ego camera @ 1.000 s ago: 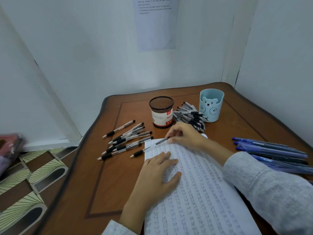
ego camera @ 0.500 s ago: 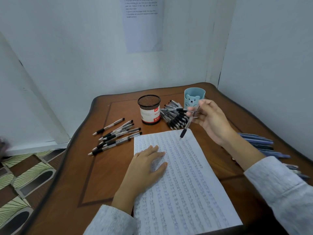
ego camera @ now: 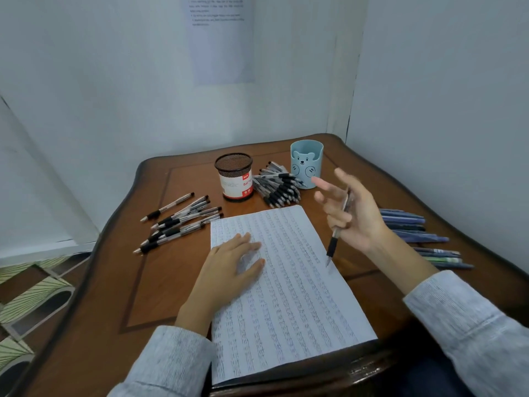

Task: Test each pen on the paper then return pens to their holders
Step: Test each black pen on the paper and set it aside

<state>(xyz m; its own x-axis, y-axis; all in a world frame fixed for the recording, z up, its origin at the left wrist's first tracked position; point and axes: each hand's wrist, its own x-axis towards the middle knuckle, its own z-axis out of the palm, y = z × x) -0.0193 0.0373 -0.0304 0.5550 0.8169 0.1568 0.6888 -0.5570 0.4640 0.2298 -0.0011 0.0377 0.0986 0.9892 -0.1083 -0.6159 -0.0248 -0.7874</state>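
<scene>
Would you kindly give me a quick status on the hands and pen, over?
Left hand flat on paper. Right hand grips pen, tip down at paper's right edge. Nothing blocking.

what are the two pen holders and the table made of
Black holder: seemingly matte metal mesh, a fine weave showing at the rim, with a white and red label round it. Blue cup: probably smooth matte plastic, with a bear face. Table: wood or veneer, glossy varnish, judging by its sheen.
</scene>
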